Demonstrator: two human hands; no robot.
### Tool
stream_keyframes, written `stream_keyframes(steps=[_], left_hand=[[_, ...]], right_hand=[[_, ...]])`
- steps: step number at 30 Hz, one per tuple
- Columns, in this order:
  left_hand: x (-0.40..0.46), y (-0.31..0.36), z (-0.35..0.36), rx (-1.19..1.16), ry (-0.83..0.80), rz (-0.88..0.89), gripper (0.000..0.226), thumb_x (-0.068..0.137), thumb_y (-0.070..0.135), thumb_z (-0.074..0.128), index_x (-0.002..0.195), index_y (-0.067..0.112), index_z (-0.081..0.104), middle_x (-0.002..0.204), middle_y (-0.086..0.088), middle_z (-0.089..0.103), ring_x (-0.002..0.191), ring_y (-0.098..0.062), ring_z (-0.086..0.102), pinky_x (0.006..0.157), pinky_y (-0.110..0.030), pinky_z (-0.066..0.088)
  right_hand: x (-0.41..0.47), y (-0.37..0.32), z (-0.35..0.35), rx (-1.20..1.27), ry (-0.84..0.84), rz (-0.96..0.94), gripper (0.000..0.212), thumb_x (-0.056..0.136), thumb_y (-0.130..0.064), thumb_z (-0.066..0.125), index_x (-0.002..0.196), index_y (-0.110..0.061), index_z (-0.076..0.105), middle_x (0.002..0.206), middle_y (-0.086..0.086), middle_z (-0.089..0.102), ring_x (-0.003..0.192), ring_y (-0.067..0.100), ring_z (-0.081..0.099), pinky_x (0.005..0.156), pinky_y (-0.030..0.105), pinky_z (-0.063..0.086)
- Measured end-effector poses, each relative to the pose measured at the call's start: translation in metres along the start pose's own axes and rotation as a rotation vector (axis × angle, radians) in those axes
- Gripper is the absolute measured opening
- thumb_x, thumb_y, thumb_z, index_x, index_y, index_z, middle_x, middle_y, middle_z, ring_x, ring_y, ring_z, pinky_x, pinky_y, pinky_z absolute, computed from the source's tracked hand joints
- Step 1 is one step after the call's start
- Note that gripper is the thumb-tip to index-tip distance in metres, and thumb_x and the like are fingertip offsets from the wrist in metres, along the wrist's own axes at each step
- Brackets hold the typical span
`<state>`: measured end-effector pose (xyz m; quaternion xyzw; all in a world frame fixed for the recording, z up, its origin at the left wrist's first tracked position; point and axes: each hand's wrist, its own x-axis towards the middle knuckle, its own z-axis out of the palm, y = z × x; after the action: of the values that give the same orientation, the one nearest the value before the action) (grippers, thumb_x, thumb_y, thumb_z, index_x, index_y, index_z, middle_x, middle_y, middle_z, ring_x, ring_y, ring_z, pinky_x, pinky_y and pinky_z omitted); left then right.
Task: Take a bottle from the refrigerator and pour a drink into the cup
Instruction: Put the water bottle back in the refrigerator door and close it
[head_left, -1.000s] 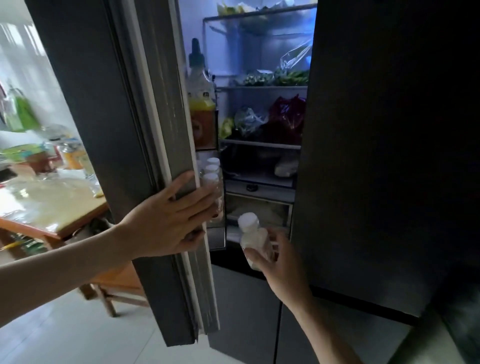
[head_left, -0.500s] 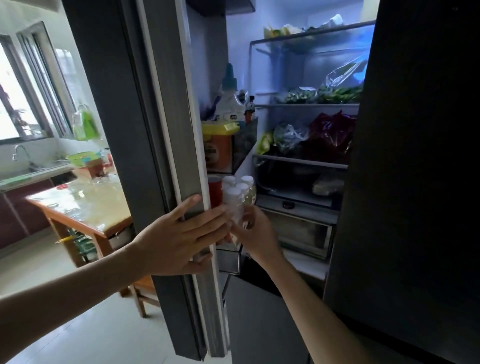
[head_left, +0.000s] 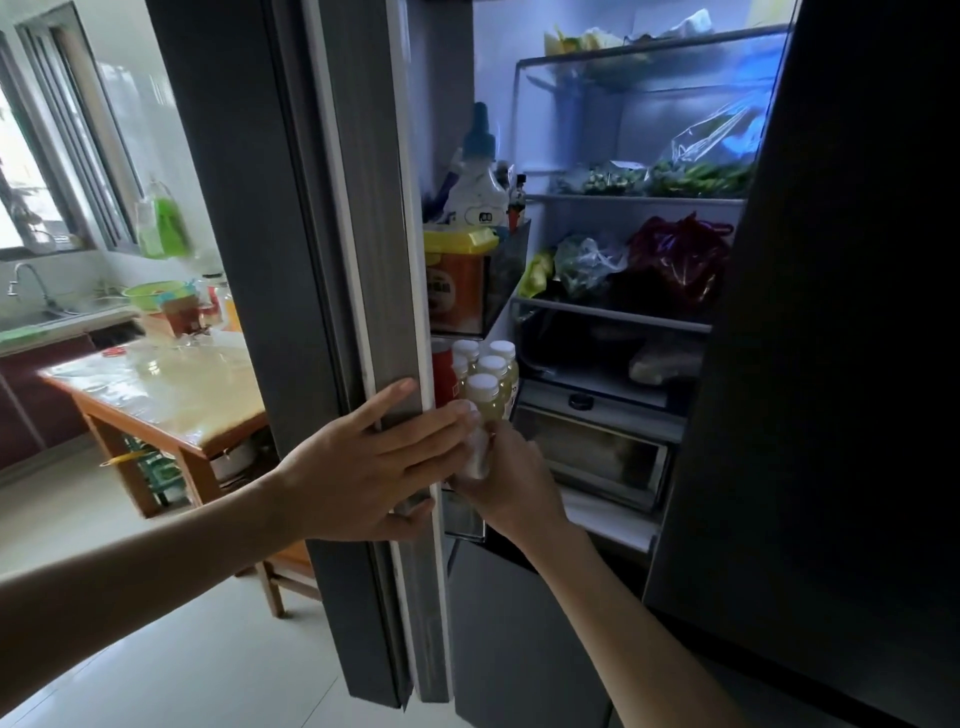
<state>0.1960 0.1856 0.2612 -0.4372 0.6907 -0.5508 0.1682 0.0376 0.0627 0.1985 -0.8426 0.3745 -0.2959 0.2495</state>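
The left hand (head_left: 363, 467) lies flat on the fridge door (head_left: 363, 260) edge, propping it open, gripping nothing; the right hand (head_left: 511, 488) clasps a bottle (head_left: 477, 457) at the door shelf.

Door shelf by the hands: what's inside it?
The door shelf holds white-capped bottles of pale yellow drink in a cluster, with a red container to their left. The left hand and right hand cover their lower parts, so the full count is unclear.

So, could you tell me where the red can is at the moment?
In the head view the red can stands in the open left door's lower bin, left of the white-capped bottles and just above the left hand.
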Motion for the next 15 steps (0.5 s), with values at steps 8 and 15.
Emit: stream_keyframes(steps=[8,15], left_hand=[[0.022,0.008,-0.006,-0.094,0.015,-0.015,0.076,0.098,0.060,0.023,0.156,0.012,0.031,0.165,-0.015,0.027,0.154,-0.033,0.014,0.123,-0.057,-0.010],[0.077,0.028,-0.026,-0.237,0.057,0.010,0.071,0.098,0.049,0.020,0.145,0.004,0.048,0.157,-0.018,0.040,0.152,-0.035,0.018,0.123,-0.057,-0.011]], right_hand=[[-0.034,0.018,-0.030,0.048,0.155,-0.080,0.056,0.085,-0.051,0.070,0.130,-0.027,0.047,0.121,-0.010,0.049,0.110,0.008,0.052,0.088,0.026,0.050],[-0.064,0.041,-0.065,0.203,0.109,0.090,0.044,0.081,-0.065,0.066,0.117,-0.042,0.054,0.116,-0.020,0.056,0.106,-0.002,0.058,0.092,0.032,0.054]])
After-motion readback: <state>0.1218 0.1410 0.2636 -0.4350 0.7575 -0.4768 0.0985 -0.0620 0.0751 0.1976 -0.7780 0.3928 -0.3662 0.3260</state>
